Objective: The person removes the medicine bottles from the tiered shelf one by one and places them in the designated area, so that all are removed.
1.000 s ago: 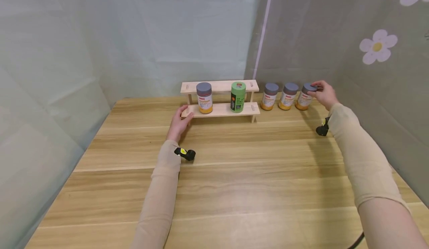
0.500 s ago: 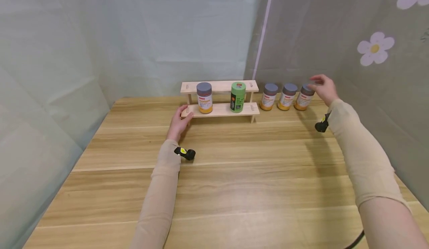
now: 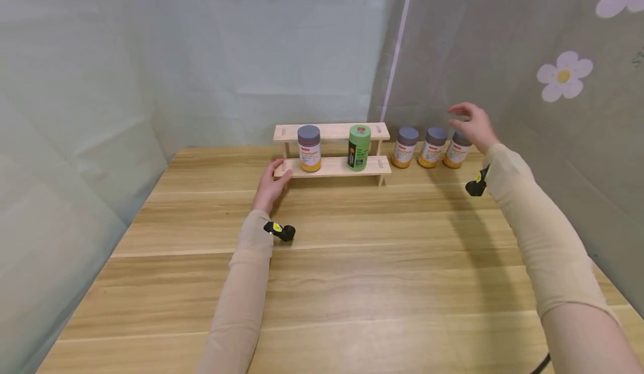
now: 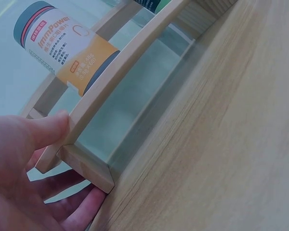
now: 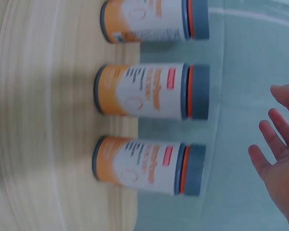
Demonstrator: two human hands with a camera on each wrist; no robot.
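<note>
My right hand (image 3: 473,125) has lifted off the rightmost jar (image 3: 457,149), fingers now spread and empty above it; my left hand (image 3: 270,183) still grips the rack (image 3: 332,166).

A green canister (image 3: 359,147) stands upright on the lower shelf, toward its right end. The desk (image 3: 352,262) is pale wood with long plank seams. Pale sheeting (image 3: 251,55) hangs behind its far edge; a grey flowered curtain (image 3: 563,72) lines its right edge.
</note>
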